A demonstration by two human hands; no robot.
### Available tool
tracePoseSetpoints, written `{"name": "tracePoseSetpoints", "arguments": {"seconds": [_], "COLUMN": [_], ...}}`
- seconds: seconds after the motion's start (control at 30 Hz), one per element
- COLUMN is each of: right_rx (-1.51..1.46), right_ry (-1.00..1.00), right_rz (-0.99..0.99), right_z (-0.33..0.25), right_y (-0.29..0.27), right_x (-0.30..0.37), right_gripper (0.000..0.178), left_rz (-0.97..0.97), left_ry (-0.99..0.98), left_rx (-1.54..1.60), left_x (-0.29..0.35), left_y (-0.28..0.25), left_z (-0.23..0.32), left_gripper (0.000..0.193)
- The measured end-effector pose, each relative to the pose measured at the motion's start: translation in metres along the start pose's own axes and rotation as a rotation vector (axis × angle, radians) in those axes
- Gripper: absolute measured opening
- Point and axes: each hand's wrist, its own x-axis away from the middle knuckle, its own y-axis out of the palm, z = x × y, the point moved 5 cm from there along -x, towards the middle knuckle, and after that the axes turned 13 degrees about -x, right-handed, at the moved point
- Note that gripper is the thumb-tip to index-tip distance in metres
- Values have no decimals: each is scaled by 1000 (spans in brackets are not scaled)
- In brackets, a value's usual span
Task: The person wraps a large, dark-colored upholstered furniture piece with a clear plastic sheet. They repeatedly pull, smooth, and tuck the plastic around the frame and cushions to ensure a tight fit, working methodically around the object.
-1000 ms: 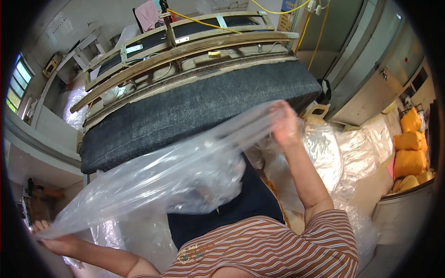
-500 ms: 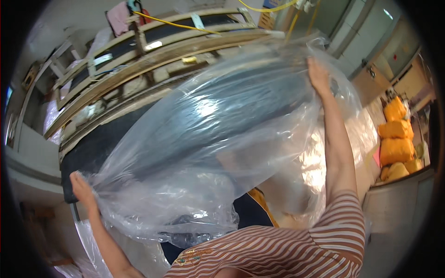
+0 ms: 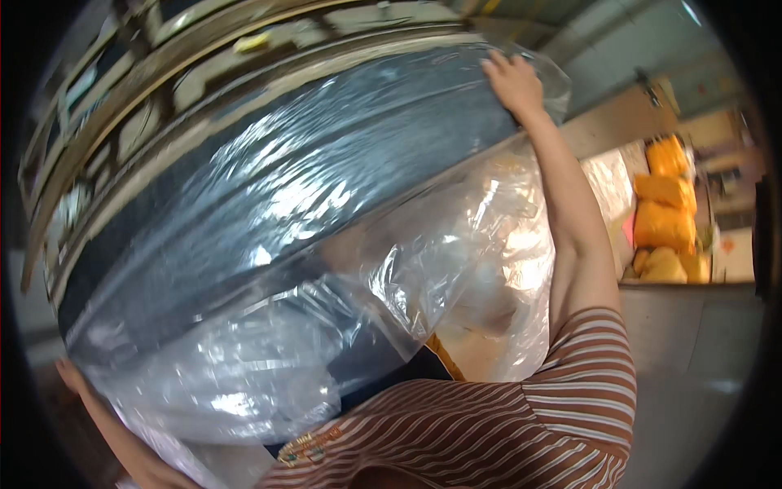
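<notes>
A large clear plastic sheet (image 3: 456, 200) lies stretched over a dark blue-black cloth-like layer (image 3: 407, 102) on the work table. My right hand (image 3: 515, 83) rests on the sheet near its far right end, fingers spread, palm down. At the left rim of the view, my left hand (image 3: 72, 376) is closed at the sheet's near left corner, where the plastic draws together; its fingertips are dim and partly hidden. Closer to my body, the plastic (image 3: 244, 367) bunches in loose, shiny folds.
Behind the table runs a wooden rail frame (image 3: 106, 98), with a small yellow item (image 3: 251, 42) on it. To the right, orange wrapped bundles (image 3: 666, 224) are stacked beside a tan board (image 3: 623, 122). More crinkled plastic (image 3: 607, 179) lies near them.
The billowing sheet has come down flat over the dark layer. My right hand has moved onto the sheet with fingers spreading; my left has moved outward and down. The view has shifted closer.
</notes>
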Motion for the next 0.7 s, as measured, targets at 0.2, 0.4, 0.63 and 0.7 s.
{"name": "tracePoseSetpoints", "arguments": {"seconds": [0.2,0.4,0.63,0.7], "right_rx": [-833,-597,-1492,-1143], "right_ry": [406,-247,-522,-516], "right_rz": [-390,-20,-1986,-2237], "right_z": [89,-73,-309,-345], "right_y": [37,-27,-102,-82], "right_x": [-12,-7,306,399], "right_gripper": [60,38,34,31], "left_rz": [142,275,290,355], "left_ry": [-6,-180,-242,-290], "left_rx": [161,528,659,568], "left_x": [18,45,63,50], "left_y": [0,-38,-47,-42], "left_z": [102,159,165,144], "left_gripper": [42,34,37,36]}}
